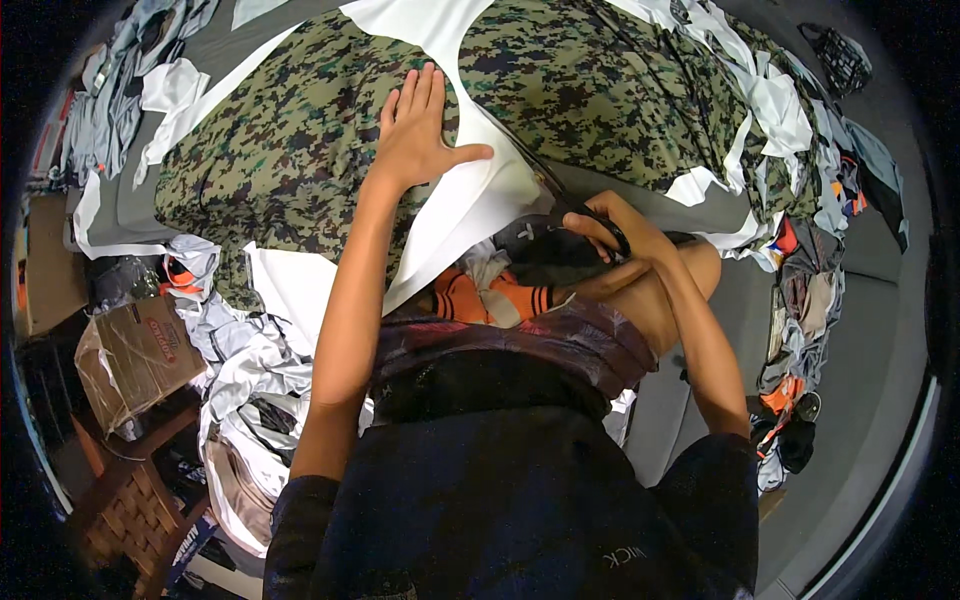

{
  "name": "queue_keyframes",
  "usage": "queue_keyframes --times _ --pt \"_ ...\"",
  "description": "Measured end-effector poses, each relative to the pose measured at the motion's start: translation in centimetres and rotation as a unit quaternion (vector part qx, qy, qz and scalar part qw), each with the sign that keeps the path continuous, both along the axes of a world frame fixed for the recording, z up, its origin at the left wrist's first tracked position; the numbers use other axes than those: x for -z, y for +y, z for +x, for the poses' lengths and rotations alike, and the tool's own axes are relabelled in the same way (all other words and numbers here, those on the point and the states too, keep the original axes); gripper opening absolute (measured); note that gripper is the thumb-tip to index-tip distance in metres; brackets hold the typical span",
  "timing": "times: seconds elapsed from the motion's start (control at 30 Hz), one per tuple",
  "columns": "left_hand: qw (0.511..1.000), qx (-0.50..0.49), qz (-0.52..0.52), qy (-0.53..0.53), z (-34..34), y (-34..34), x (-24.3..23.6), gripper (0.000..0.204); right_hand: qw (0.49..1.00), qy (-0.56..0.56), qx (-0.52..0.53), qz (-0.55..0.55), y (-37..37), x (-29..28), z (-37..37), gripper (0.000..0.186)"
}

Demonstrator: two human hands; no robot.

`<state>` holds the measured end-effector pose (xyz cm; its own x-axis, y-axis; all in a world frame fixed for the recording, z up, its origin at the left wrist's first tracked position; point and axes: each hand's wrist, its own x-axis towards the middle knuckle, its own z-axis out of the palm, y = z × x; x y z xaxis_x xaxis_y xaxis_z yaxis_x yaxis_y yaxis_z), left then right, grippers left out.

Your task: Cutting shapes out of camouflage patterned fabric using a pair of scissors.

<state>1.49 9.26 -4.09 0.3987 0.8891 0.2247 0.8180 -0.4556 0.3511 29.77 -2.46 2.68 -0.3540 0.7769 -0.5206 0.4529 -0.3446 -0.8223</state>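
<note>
My left hand (422,135) lies flat with fingers stretched out on a green camouflage cloth (290,140), its thumb reaching over a white strip of cloth (450,215). The white strip runs from the far edge down toward my lap between two camouflage areas. Close to my knee, my right hand (615,225) is closed around a black loop-shaped handle that looks like part of scissors (622,241). Their blades are hard to make out against the dark cloth edge. Below the hands lie orange cloth with black stripes (462,298) and a dark grey cloth (545,250).
White cloth scraps (775,105) hang along the camouflage cloth's edges. A heap of white and grey cloth (255,385) lies at the left, beside a taped cardboard box (140,355) and a brown woven chair (125,520). Mixed garments (800,350) line the right side.
</note>
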Motion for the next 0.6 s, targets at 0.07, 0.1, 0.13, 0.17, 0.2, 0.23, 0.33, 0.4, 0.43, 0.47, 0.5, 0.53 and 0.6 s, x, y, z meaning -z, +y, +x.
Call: queue_keyframes --times 0.07,0.1,0.13,0.17,0.2,0.23,0.33,0.4,0.43,0.47,0.5,0.53,0.6 --pt "1.0 -0.002 0.002 0.009 -0.01 -0.04 -0.07 0.124 1.0 -0.022 0.013 0.006 -0.15 -0.38 -0.37 0.049" --pt "1.0 -0.004 0.004 0.013 0.0 -0.07 -0.1 0.124 0.999 -0.033 0.019 0.009 -0.22 -0.47 -0.44 0.049" --pt "1.0 -0.003 0.004 0.014 0.0 -0.07 -0.09 0.124 0.999 -0.033 0.02 0.009 -0.21 -0.5 -0.43 0.049" --pt "1.0 -0.003 0.004 0.014 -0.01 -0.07 -0.08 0.124 0.999 -0.036 0.012 0.007 -0.13 -0.5 -0.41 0.049" --pt "1.0 -0.003 0.004 0.015 -0.02 -0.06 -0.06 0.124 0.999 -0.038 0.005 0.005 -0.02 -0.48 -0.39 0.049" --pt "1.0 -0.004 0.004 0.015 -0.04 -0.06 -0.04 0.124 0.999 -0.041 -0.003 0.003 0.08 -0.45 -0.38 0.049" --pt "1.0 -0.002 0.005 0.014 -0.03 -0.04 -0.03 0.124 0.999 -0.044 -0.004 -0.001 0.04 -0.32 -0.34 0.049" --pt "1.0 0.0 0.008 0.012 0.0 0.0 -0.06 0.123 0.999 -0.043 0.007 -0.005 -0.07 -0.18 -0.33 0.049" --pt "1.0 0.001 0.009 0.01 0.02 0.01 -0.08 0.123 0.999 -0.042 0.013 -0.007 -0.11 -0.16 -0.33 0.049" --pt "1.0 0.001 0.008 0.011 -0.02 0.04 0.01 0.123 0.999 -0.042 0.013 -0.008 -0.11 -0.11 -0.39 0.049" --pt "1.0 0.002 0.007 0.006 -0.06 0.09 0.09 0.124 0.999 -0.044 0.016 -0.012 -0.1 -0.13 -0.49 0.049" --pt "1.0 0.002 0.006 0.002 -0.1 0.13 0.15 0.125 0.999 -0.046 0.018 -0.015 -0.09 -0.16 -0.59 0.049" --pt "1.0 0.004 0.004 -0.007 -0.16 0.16 0.28 0.126 0.998 -0.051 0.023 -0.023 -0.09 -0.17 -0.71 0.049"
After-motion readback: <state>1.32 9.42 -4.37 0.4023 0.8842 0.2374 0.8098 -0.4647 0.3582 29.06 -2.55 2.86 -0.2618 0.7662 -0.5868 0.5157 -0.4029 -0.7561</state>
